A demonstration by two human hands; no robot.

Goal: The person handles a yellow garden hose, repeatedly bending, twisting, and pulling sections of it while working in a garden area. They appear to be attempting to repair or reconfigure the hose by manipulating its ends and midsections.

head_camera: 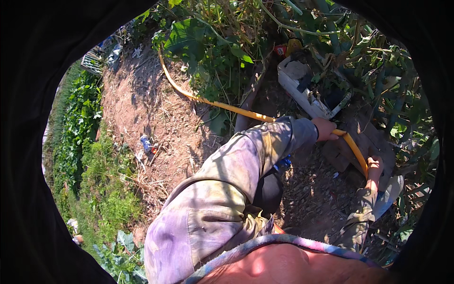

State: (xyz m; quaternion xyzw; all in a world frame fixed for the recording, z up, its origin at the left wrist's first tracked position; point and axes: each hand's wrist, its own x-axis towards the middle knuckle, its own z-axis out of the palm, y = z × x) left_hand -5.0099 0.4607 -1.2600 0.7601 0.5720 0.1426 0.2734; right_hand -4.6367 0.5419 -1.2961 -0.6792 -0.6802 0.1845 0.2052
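Observation:
A yellow hose (234, 108) runs across the soil from the left, passes behind my left sleeve and comes out at my hands. My left hand (324, 129) grips it near a sharp bend. Past that bend, the hose slants down to my right hand (375, 167), whose fingers are closed around it. The hose's end is hidden at the right hand. Just under both hands lie dark, flat slabs (372, 142), partly in shade. A broken whitish container (298, 90) stands right above my left hand.
Leafy vines (198, 42) hang over the top and right. A blue-labelled bottle (145, 143) lies on the bare soil (173, 142). Green plants (110, 195) border the left. A pale curved piece (388, 197) is beside my right forearm. A red and yellow object (288, 48) sits behind the container.

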